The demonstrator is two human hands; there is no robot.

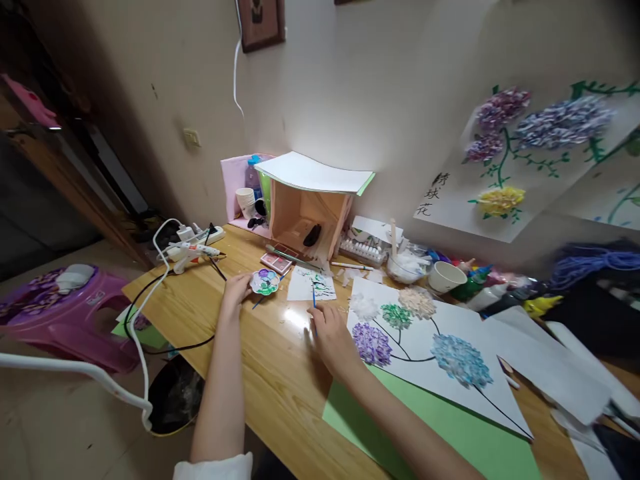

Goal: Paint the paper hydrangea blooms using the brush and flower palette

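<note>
My left hand (237, 291) grips the edge of a small flower-shaped paint palette (265, 282) with purple, blue and green paint in its wells. A blue paintbrush (314, 301) is upright in my right hand (331, 335), its tip over a small white sheet (299, 285) marked with dark branches and green dabs. Under the palette's side lies another thin blue brush (257, 305). To the right of my right hand rests a large white sheet (407, 377) bearing textured flower heads in purple, green, blue, white and beige on black stems.
Behind stands an open wooden box (287, 213) with white paper on top. A bowl of white scraps (403, 265), a paper cup (447, 276) and paint bottles (470, 285) line the wall. A glue gun (193, 253) and cords lie left. Green paper (350, 417) sits under the large sheet.
</note>
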